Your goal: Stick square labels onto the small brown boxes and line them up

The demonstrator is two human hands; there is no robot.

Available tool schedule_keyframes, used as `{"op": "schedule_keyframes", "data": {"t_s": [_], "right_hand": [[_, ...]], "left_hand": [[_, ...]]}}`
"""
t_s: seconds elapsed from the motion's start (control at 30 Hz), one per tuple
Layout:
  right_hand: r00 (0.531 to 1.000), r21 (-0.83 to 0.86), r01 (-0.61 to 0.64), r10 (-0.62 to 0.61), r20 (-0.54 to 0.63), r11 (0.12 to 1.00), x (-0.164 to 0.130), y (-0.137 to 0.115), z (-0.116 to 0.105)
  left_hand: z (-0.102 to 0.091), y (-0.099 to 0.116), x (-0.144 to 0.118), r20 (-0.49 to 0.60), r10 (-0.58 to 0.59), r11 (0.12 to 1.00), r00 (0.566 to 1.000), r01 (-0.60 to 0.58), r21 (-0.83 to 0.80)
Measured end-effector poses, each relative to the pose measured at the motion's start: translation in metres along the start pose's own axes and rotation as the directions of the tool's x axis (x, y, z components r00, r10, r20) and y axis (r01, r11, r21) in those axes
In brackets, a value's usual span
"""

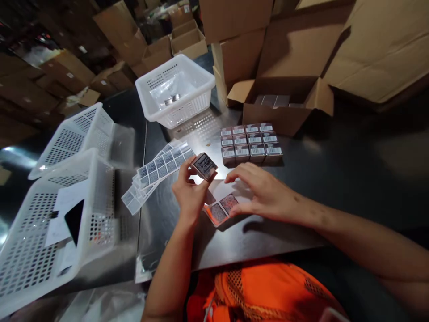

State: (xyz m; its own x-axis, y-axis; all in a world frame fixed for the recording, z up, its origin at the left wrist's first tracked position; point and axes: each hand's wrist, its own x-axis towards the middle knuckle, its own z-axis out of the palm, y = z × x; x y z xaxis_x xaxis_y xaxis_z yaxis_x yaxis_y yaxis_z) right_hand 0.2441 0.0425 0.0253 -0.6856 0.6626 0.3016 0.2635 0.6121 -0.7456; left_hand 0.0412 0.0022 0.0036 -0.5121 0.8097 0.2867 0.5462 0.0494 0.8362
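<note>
Left hand (189,190) pinches a small box (204,166) label-up, clear of the tabletop (335,179). Right hand (263,192), fingers spread, pins the label sheet (223,208) flat; labelled boxes (251,143) sit grouped nearby.

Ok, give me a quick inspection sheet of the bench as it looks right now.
Surface: dark, glossy table, reflecting light.
Job's things: small labelled box in the left hand; short label strip under the right hand; label sheets fanned out to the left; block of small boxes in rows behind.
Clutter: three white perforated baskets, the far one holding a clear bag; the near one holds paper and a dark flat item.
Grippers: left hand grips the box; right hand rests, fingers spread, on the strip.
Cables: nothing seen.
Surroundings: open carton holding more boxes; stacked cardboard cartons beyond; orange garment at the bottom edge.
</note>
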Motion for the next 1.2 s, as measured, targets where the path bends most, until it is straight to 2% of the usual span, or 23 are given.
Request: {"op": "schedule_keyframes", "data": {"t_s": [0.07,0.23,0.3,0.37,0.43,0.47,0.5,0.57,0.63,0.73,0.8,0.9,0.93,1.0,1.1,1.2], "right_hand": [[0.996,-0.011,-0.021,0.022,0.084,1.0,0.0,0.005,0.008],[0.981,0.153,-0.16,0.14,0.131,0.975,0.002,0.011,0.018],[0.976,0.145,-0.187,0.167,0.139,0.972,0.001,0.008,0.016],[0.979,0.072,-0.163,0.152,0.134,0.984,-0.001,0.004,0.014],[0.992,-0.049,-0.05,0.055,0.114,0.998,-0.003,0.001,0.015],[0.995,-0.115,0.043,-0.033,0.093,0.992,-0.005,0.001,0.016],[0.989,-0.181,0.143,-0.133,0.066,0.973,-0.006,0.0,0.017],[0.946,-0.281,0.309,-0.324,-0.008,0.909,-0.008,-0.001,0.018],[0.902,-0.271,0.403,-0.429,-0.045,0.874,-0.009,-0.006,0.016],[0.901,0.053,0.435,-0.434,-0.022,0.899,-0.012,-0.017,0.005],[0.925,0.249,0.379,-0.371,-0.082,0.891,-0.012,-0.019,-0.003],[0.928,0.263,0.294,-0.207,-0.311,0.919,-0.009,-0.007,-0.01],[0.919,0.234,0.256,-0.162,-0.358,0.938,-0.007,-0.001,-0.011],[0.92,0.173,0.192,-0.116,-0.375,0.966,-0.003,0.011,-0.009],[0.961,0.184,0.101,-0.048,-0.271,0.978,0.0,0.018,-0.006],[0.975,0.314,0.033,0.038,-0.217,0.949,0.002,0.015,-0.004]], "left_hand": [[-0.001,-0.001,0.002,-0.011,-0.003,1.0,1.0,0.003,-0.004],[-0.002,0.002,0.001,-0.019,-0.002,1.0,1.0,0.001,-0.025],[-0.002,0.002,0.002,-0.03,0.006,1.0,1.0,-0.006,-0.013],[-0.002,0.001,0.004,-0.061,0.029,0.999,0.998,-0.028,0.024],[-0.002,-0.001,0.006,-0.108,0.043,0.998,0.993,-0.036,0.06],[-0.001,-0.002,0.008,-0.13,0.037,0.997,0.991,-0.029,0.065],[-0.001,-0.003,0.009,-0.143,0.022,0.998,0.99,-0.014,0.06],[0.001,-0.005,0.012,-0.13,-0.028,1.0,0.991,0.029,0.01],[0.004,-0.006,0.014,-0.085,-0.109,0.987,0.99,0.098,-0.124],[0.008,-0.006,0.017,-0.011,-0.193,0.92,0.981,0.177,-0.349],[0.01,-0.004,0.016,0.046,-0.231,0.852,0.972,0.225,-0.473],[0.011,0.001,0.011,0.237,-0.298,0.66,0.925,0.379,-0.648],[0.012,0.003,0.008,0.315,-0.3,0.595,0.9,0.435,-0.676],[0.013,0.007,0.0,0.439,-0.27,0.534,0.857,0.513,-0.672],[0.014,0.011,-0.011,0.567,-0.209,0.544,0.797,0.576,-0.61],[0.016,0.011,-0.017,0.629,-0.168,0.578,0.759,0.593,-0.561]]}}
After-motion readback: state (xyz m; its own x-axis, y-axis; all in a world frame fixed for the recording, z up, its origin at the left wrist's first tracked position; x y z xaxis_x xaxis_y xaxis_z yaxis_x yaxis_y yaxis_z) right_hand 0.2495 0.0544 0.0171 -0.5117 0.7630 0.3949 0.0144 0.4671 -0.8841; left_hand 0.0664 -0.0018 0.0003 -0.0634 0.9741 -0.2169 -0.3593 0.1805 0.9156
